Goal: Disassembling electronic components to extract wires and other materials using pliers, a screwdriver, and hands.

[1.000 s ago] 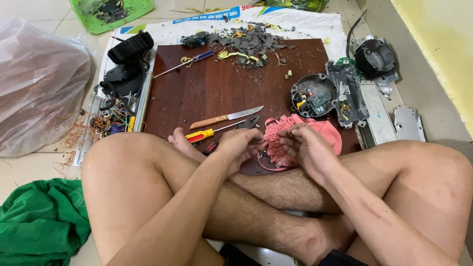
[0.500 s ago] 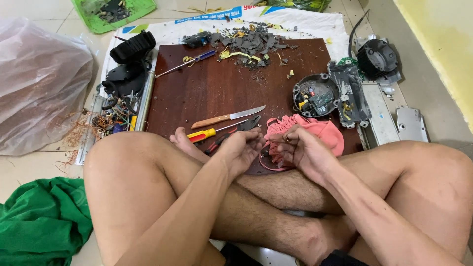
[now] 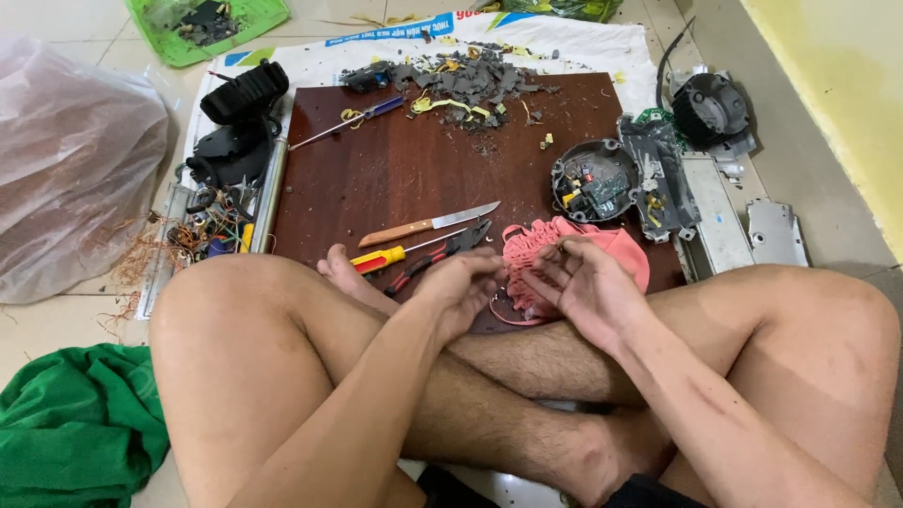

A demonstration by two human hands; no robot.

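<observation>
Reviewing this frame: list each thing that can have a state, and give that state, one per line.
Left hand: fingers curled, nothing clearly held.
Right hand: palm up, open, over the pink cloth.
Knife: lying flat on the board, untouched.
Pliers: lying flat, jaws shut.
Yellow-handled screwdriver: lying beside the pliers.
Round housing: opened, wiring exposed.
Clear plastic bag: bulging, on the floor.

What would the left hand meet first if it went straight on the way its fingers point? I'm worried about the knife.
Probably the pink cloth, which lies just past the left hand; the knife lies off that line.
</observation>
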